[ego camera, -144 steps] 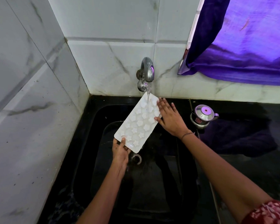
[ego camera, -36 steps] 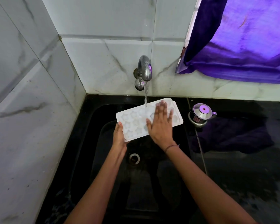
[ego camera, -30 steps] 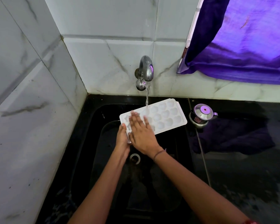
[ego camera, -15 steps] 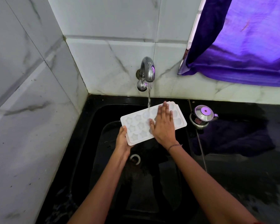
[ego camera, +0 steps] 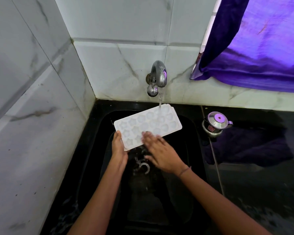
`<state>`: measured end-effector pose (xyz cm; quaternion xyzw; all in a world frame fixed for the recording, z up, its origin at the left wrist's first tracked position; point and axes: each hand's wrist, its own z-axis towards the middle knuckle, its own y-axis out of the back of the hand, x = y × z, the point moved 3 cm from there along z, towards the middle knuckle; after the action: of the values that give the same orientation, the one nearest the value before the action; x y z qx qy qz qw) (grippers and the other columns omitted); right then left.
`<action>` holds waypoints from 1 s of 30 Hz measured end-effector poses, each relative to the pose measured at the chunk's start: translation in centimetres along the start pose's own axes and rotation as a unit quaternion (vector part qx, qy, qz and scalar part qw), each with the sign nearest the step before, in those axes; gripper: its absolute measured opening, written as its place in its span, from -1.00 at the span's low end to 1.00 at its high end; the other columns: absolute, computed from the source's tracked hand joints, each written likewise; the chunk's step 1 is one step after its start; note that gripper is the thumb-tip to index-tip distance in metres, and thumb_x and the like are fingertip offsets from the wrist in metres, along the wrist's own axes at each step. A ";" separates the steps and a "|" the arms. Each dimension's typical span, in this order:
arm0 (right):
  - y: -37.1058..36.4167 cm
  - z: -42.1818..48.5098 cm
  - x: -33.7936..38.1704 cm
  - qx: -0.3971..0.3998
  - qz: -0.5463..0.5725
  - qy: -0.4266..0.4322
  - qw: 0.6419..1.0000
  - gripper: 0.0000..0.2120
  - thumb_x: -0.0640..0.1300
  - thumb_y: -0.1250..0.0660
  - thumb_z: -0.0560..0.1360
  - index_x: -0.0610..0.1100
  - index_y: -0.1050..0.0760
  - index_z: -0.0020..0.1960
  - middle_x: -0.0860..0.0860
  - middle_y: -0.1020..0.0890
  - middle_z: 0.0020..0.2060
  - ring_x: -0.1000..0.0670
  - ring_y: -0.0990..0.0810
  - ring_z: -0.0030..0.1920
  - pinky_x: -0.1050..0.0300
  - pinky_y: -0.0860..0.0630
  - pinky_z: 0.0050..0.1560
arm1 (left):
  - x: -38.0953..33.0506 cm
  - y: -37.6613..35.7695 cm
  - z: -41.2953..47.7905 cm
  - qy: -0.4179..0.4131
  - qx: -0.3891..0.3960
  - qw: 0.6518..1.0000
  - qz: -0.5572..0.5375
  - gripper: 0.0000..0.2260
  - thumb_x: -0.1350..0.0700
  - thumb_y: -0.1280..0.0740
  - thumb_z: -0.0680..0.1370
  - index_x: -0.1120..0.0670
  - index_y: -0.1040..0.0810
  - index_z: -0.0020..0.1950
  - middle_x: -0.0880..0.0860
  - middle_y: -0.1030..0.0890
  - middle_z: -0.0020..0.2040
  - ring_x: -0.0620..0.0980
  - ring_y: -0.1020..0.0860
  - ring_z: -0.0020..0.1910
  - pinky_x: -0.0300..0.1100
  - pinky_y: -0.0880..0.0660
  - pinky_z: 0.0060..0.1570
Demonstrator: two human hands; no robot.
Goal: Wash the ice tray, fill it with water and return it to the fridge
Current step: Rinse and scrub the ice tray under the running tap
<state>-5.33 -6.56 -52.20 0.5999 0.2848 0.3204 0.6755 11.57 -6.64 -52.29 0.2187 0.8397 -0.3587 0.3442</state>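
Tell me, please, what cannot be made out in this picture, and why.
Head view only.
Right hand: motion blur hides where its fingertips meet the ice tray.
Left hand: fingers hidden under the tray.
Drain: partly covered by the right hand and splashing water.
Steel pot: red label too small to read.
Purple curtain: cut off by top and right edges.

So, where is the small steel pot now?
In the head view, the small steel pot stands on the black counter right of the sink, beside a dark cloth.
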 end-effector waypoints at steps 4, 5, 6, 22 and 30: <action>1.2 -0.6 -4.5 -0.003 0.000 -0.137 0.991 -0.37 0.19 0.18 0.62 -0.17 -0.06 0.53 -0.08 -0.06 0.53 -0.03 -0.07 0.53 -0.05 0.05 0.49 | -0.9 1.4 0.0 -0.013 -0.016 1.000 0.011 -0.75 0.02 -0.04 0.66 0.03 -0.45 0.21 0.05 -0.59 0.04 0.04 -0.59 -0.07 0.03 -0.51 -0.01; 1.5 -0.3 -5.2 -0.002 0.004 -0.162 0.987 -0.37 0.19 0.20 0.62 -0.18 -0.06 0.53 -0.08 -0.07 0.53 -0.03 -0.07 0.53 -0.07 0.07 0.49 | -0.7 1.6 0.0 -0.006 -0.016 1.000 0.009 -0.72 0.01 -0.04 0.66 0.03 -0.43 0.27 0.05 -0.59 0.08 0.05 -0.59 -0.06 0.02 -0.52 -0.03; 1.8 0.1 -5.6 -0.009 0.010 -0.186 0.982 -0.37 0.19 0.18 0.61 -0.19 -0.04 0.54 -0.08 -0.05 0.53 -0.02 -0.04 0.53 -0.08 0.10 0.49 | -0.5 1.7 -0.1 0.003 -0.019 1.000 0.005 -0.71 0.00 -0.04 0.66 0.02 -0.42 0.29 0.06 -0.58 0.10 0.06 -0.59 -0.06 0.02 -0.52 -0.04; -1.0 6.5 3.4 0.039 0.012 0.020 0.999 -0.44 0.04 0.08 0.57 -0.16 -0.17 0.51 -0.08 -0.16 0.51 -0.04 -0.12 0.52 -0.07 -0.07 0.50 | 2.5 -0.1 -1.3 0.080 -0.015 0.996 -0.039 -0.66 0.03 -0.02 0.67 0.12 -0.42 0.34 0.09 -0.55 0.17 -0.01 -0.57 0.04 -0.17 -0.49 -0.01; 1.0 3.7 -8.6 0.105 0.064 -0.187 0.975 -0.42 0.24 0.08 0.58 0.09 0.04 0.55 0.04 0.12 0.55 -0.06 0.16 0.54 -0.32 0.08 0.46 | 1.0 3.6 0.8 0.059 -0.083 0.995 -0.011 -0.77 0.00 -0.05 0.66 0.01 -0.45 0.16 0.07 -0.60 -0.03 0.07 -0.59 -0.15 0.01 -0.53 -0.10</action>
<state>-7.99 -15.48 -50.74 0.7336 0.1461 0.2138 0.6283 13.44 -4.81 -55.02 0.2008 0.8877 -0.2777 0.3076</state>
